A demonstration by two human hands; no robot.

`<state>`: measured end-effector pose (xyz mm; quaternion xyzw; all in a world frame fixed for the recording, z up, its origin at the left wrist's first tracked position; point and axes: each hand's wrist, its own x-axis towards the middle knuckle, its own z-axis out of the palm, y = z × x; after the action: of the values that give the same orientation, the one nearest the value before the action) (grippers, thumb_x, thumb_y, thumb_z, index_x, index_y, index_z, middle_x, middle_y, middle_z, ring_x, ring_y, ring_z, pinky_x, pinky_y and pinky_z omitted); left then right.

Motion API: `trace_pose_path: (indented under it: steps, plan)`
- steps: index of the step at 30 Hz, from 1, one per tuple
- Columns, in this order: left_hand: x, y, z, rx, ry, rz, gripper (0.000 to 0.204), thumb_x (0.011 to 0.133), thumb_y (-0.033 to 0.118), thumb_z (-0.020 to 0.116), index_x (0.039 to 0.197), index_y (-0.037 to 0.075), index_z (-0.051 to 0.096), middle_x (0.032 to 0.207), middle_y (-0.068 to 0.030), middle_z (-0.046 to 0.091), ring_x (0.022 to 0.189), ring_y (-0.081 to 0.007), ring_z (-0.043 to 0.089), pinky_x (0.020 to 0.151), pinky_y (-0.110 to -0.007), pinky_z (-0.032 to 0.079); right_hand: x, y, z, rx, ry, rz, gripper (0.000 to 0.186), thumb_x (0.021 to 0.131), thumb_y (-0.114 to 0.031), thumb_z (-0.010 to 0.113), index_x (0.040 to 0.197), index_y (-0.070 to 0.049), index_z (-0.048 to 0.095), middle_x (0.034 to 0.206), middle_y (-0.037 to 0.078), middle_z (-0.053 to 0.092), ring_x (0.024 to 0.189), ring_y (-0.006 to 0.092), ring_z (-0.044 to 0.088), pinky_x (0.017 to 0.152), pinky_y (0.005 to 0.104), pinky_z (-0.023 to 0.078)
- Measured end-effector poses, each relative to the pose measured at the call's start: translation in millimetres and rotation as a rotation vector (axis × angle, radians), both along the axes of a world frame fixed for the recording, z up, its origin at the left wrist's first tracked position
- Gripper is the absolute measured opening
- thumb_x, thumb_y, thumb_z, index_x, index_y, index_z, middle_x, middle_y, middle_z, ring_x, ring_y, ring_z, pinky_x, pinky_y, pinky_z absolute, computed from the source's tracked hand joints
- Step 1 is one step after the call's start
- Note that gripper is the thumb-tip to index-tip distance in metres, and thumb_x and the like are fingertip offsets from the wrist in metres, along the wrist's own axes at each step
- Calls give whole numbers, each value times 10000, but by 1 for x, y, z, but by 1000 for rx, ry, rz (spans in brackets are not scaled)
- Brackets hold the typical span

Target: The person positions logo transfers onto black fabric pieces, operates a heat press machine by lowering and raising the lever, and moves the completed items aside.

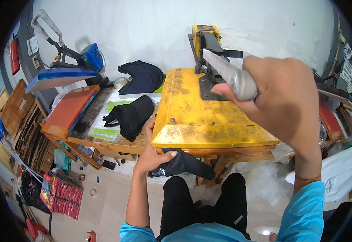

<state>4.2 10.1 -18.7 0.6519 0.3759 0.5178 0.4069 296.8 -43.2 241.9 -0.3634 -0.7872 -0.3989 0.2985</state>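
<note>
My right hand (283, 99) is closed around the tape-wrapped handle (224, 72) of a yellow heat press (212, 111). The press's wide, scuffed top plate fills the middle of the bench. At its front left corner, my left hand (148, 159) holds a black cap (186, 164), thumb on the fabric and some fingers hidden by the plate. The cap's brim points right, below the press's front edge; part of the cap is out of sight. Left of the press lies a stack of black caps (133, 117), and behind it a row of nested dark caps (143, 76).
A second press with a raised blue plate (59, 77) and an orange-red base (69, 109) stands at the left. A tape roll (120, 83) sits near the wall. Red packets (63, 195) lie on the floor, lower left. White cloth (333, 177) hangs at the right.
</note>
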Motion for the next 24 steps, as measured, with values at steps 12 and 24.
trace_pose_path:
  steps: [12,24]
  plan:
    - [-41,-69,20,170,375,450,1297,825,789,767,1751,149,122,1698,-306,379,1607,-413,342,1322,-542,214,19,13,-38,-22,310,568,77,775,-163,748,821,-149,808,882,57,775,831,274,748,753,413,578]
    - [171,-58,245,812,280,257,606,1130,398,344,1437,-44,622,1489,-211,623,1321,-265,629,1204,-403,420,-4,-9,-6,-369,160,120,149,896,-185,739,992,-133,840,992,67,820,984,256,796,801,389,601]
